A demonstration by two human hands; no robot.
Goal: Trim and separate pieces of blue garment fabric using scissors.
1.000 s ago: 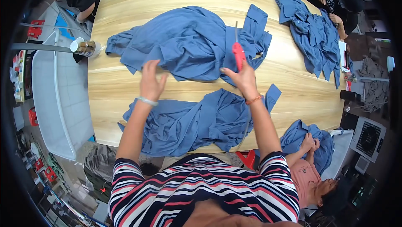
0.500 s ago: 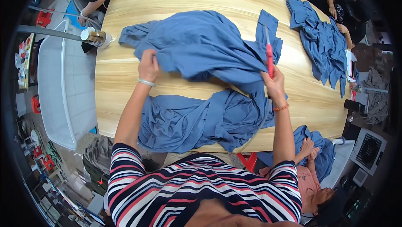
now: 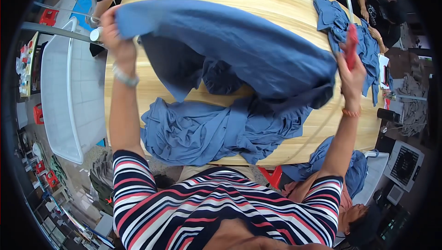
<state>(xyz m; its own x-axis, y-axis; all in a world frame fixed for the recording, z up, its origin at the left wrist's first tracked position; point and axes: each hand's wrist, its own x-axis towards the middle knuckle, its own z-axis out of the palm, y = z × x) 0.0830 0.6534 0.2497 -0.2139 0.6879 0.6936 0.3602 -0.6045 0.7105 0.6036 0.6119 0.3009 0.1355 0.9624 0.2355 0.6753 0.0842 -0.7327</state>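
A blue garment [image 3: 225, 31] is stretched out in the air above the wooden table, spread between my two hands. At its left end my left hand [image 3: 119, 42], slightly blurred, is closed on the cloth. My right hand [image 3: 352, 72] grips a red-handled tool [image 3: 351, 42] with a long thin pale tip pointing up; a thin cord seems to trail down from it. The garment's right edge is also pinched in that hand. Nearer to me a second blue garment [image 3: 198, 132] lies crumpled along the table's front edge.
The wooden table [image 3: 343, 128] bears another blue garment [image 3: 334, 17] at the far right, beside a co-worker. Left of the table stands a large white bin [image 3: 76, 93] with a metal pole above it. A person sits close at my right with blue cloth [image 3: 354, 169].
Both hands have moved up and apart, lifting the garment off the table and pulling it wide. The tool has travelled right with my right hand.
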